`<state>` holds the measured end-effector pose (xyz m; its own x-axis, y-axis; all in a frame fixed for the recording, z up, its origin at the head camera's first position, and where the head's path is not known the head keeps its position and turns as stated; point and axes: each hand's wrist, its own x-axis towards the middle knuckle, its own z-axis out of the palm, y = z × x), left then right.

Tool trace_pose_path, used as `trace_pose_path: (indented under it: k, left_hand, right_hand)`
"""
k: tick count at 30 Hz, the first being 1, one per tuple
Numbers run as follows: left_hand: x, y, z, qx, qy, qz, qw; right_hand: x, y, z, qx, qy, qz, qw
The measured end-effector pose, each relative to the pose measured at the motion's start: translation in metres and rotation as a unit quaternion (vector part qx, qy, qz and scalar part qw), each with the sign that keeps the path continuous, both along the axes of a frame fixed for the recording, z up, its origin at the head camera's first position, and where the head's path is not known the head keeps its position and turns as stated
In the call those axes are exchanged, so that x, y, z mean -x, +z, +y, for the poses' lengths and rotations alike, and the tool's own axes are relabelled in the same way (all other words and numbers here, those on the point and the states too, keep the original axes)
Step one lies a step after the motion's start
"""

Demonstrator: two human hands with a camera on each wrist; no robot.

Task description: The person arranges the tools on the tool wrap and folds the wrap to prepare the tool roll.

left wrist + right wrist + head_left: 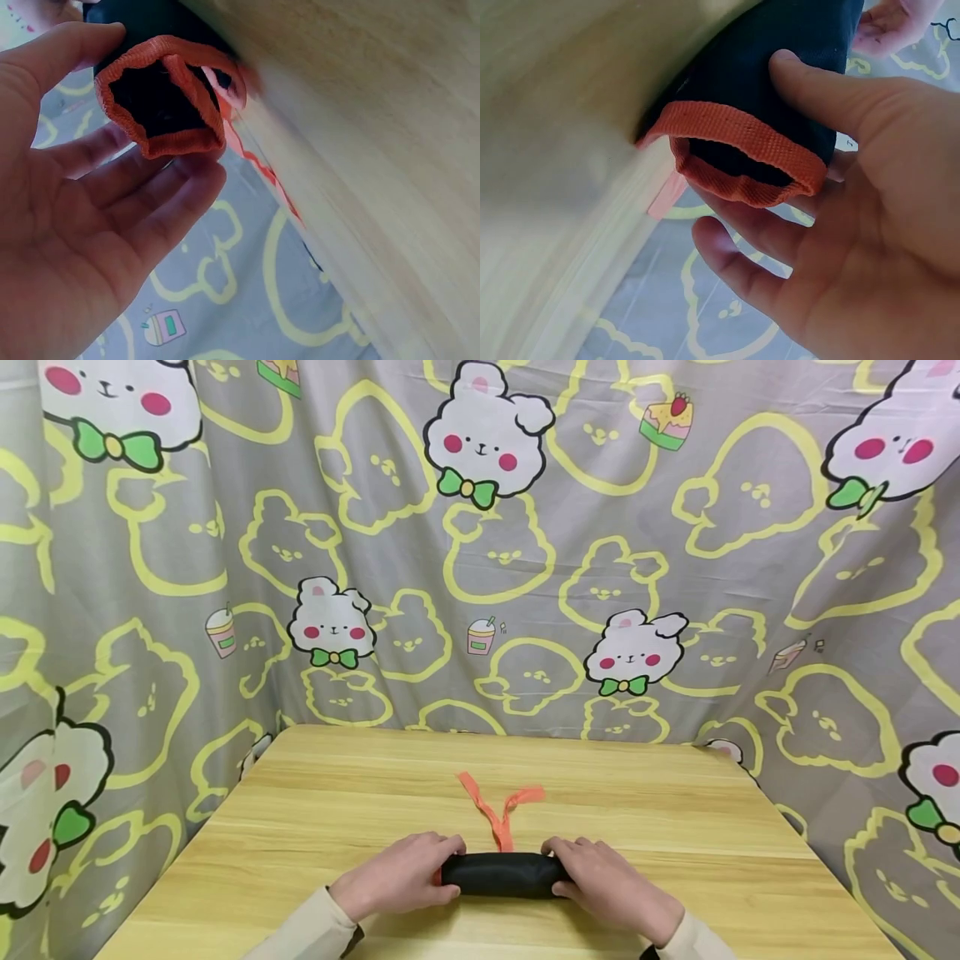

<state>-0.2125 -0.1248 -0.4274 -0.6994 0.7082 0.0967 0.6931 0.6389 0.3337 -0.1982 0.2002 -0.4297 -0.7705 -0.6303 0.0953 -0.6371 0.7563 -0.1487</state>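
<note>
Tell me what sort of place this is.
Probably a makeshift indoor set, not a workshop. A light wooden table stands boxed in on three sides by a cartoon-bear curtain. On the table lies only a rolled black cloth with orange straps, held by the left hand and right hand.

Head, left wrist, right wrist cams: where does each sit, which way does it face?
Head: worn high, looks forward and down on the wooden table; both hands and sleeves show, left hand, right hand, on the black roll.
Left wrist: beside that palm, facing the roll's orange-trimmed end.
Right wrist: beside the right palm, facing the other end.
Shared: all three show the roll and bunny curtain.
</note>
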Motion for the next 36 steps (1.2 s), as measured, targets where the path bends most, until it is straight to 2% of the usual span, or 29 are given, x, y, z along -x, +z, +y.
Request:
trace_pose_path:
  k: [6,10,12,17,22,30,36]
  left_hand:
    - [0.002,0.0,-0.002,-0.011,-0.016,-0.036,0.9992]
    - [0.001,0.002,-0.003,-0.01,-0.007,-0.046,0.9989]
    - [0.0,0.002,-0.004,-0.012,-0.001,-0.049,0.9987]
    - [0.001,0.001,-0.004,-0.033,0.005,-0.06,0.9976]
    - [0.004,-0.002,-0.004,-0.055,0.004,-0.058,0.9968]
    - [0.005,-0.005,-0.001,-0.078,0.026,-0.048,0.9955]
    - [0.005,-0.006,-0.001,-0.098,0.03,-0.086,0.991]
  right_hand:
    - [0.002,0.003,0.005,0.038,0.025,-0.042,0.998]
    - [0.005,0.003,0.008,0.061,0.028,-0.083,0.994]
    - [0.007,0.003,0.008,0.071,0.032,-0.085,0.993]
    - [0.009,0.0,0.008,0.09,0.054,-0.049,0.993]
    - [0.009,-0.002,0.008,0.084,0.043,-0.017,0.995]
    - [0.011,-0.001,0.008,0.054,0.001,-0.044,0.998]
    - [0.012,-0.003,0.007,0.037,0.007,-0.03,0.999]
